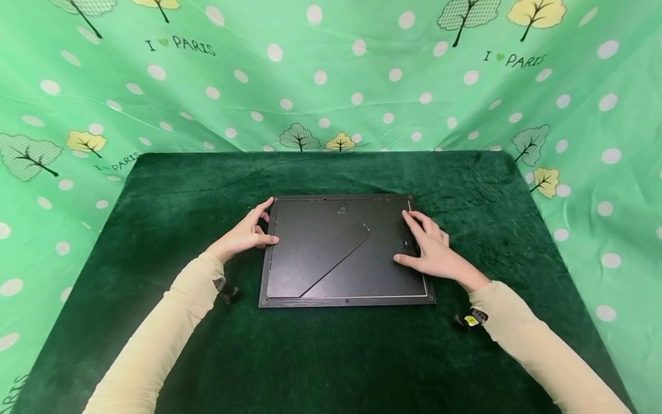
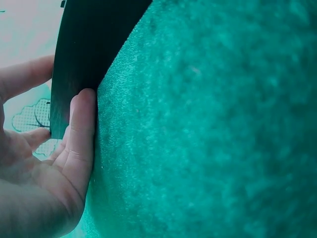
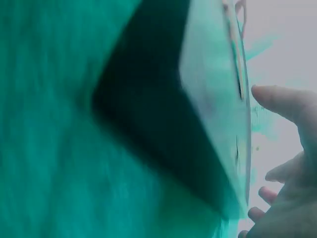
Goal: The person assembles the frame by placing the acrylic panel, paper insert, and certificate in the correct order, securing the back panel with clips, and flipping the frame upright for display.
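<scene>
A black picture frame lies face down, its back panel and folded stand leg showing. My left hand holds its left edge, thumb on the back and a fingertip at the far left corner. In the left wrist view, fingers press along the side of the frame, low by the cloth. Over the right part of the back is my right hand, thumb and fingers spread near the right edge. In the right wrist view that hand is beside the blurred frame, fingers loosely extended.
Dark green velvety cloth covers the table. A light green curtain with white dots and printed trees hangs behind and at both sides. Each wrist wears a dark strap with a small device, such as the right one.
</scene>
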`<state>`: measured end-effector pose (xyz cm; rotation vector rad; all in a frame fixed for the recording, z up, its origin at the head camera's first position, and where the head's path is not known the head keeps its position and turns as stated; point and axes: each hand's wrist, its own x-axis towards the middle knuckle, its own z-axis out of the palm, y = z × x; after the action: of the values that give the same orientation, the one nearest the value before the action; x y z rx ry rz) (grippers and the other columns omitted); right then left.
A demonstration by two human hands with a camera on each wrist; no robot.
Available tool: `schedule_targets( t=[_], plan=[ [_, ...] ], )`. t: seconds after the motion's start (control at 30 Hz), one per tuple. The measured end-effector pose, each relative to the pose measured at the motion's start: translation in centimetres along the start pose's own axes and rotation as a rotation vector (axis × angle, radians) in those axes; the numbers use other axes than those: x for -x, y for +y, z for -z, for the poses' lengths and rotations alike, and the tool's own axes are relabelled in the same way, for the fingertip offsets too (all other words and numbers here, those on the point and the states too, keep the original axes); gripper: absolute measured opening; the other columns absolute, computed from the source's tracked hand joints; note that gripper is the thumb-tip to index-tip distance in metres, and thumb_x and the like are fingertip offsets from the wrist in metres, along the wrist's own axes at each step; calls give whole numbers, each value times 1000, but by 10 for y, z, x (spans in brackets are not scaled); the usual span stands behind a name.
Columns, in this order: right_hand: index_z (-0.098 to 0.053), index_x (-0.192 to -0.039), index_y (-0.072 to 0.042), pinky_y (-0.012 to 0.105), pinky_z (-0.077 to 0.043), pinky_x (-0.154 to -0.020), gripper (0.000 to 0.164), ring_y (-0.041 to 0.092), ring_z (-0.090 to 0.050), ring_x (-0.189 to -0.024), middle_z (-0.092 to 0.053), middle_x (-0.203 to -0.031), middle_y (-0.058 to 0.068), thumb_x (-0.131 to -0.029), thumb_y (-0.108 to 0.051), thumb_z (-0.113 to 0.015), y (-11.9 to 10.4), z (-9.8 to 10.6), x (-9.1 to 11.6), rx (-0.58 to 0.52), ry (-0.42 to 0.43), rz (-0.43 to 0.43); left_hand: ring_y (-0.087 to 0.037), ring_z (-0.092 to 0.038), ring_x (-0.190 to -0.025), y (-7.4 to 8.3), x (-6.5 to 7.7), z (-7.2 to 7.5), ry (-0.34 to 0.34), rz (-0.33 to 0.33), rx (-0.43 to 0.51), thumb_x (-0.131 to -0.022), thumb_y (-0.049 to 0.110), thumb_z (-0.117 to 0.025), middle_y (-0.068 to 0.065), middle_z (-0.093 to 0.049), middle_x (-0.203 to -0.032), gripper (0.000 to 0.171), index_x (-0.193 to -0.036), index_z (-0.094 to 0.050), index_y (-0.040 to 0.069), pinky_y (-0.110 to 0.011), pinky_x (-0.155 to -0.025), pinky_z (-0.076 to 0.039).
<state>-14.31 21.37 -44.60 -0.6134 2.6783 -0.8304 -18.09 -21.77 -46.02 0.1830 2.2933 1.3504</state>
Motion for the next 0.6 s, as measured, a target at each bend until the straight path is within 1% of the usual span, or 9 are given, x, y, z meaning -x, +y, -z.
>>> schedule_targets(
  t=[0.1, 0.2, 0.27, 0.5, 0.6],
  plan=[
    [-14, -154, -5, 66, -8, -101, 95, 43, -8, -140, -8, -155, 21, -87, -41, -70, -12, -11, 0, 46, -4, 53, -23, -57, -68, 0, 0, 1, 1, 5, 0, -86, 9, -72, -23, -26, -132, 101, -157, -1, 20, -40, -74, -55],
    [-18, -154, -5, 65, 0, -105, 95, 40, -5, -142, -11, -156, 19, -86, -45, -70, -24, -20, -1, 79, -18, 88, -22, -57, -68, 0, 0, 1, 2, 5, -4, -86, 9, -72, -22, -26, -132, 101, -157, -1, 20, -39, -74, -55],
    [-20, -153, -4, 65, 3, -106, 94, 39, -3, -143, -13, -155, 19, -85, -46, -70, -31, -25, -2, 91, -21, 112, -22, -57, -68, 0, 1, 1, 3, 1, -4, -86, 9, -72, -22, -26, -132, 101, -157, -1, 20, -39, -73, -55],
    [-20, -153, -4, 63, 0, -108, 95, 35, -6, -144, -15, -156, 17, -84, -45, -71, -59, -45, -11, 82, -38, 219, -22, -56, -68, 0, 1, 1, 4, 8, -3, -86, 10, -72, -21, -26, -133, 101, -157, -1, 23, -39, -74, -54],
    [-20, -153, -4, 62, -1, -109, 96, 34, -6, -145, -15, -157, 17, -84, -47, -71, -71, -55, -17, 86, -47, 268, -21, -55, -68, -1, 0, 1, -3, 15, 0, -87, 10, -72, -22, -25, -134, 101, -157, 0, 22, -39, -73, -54]
  ],
)
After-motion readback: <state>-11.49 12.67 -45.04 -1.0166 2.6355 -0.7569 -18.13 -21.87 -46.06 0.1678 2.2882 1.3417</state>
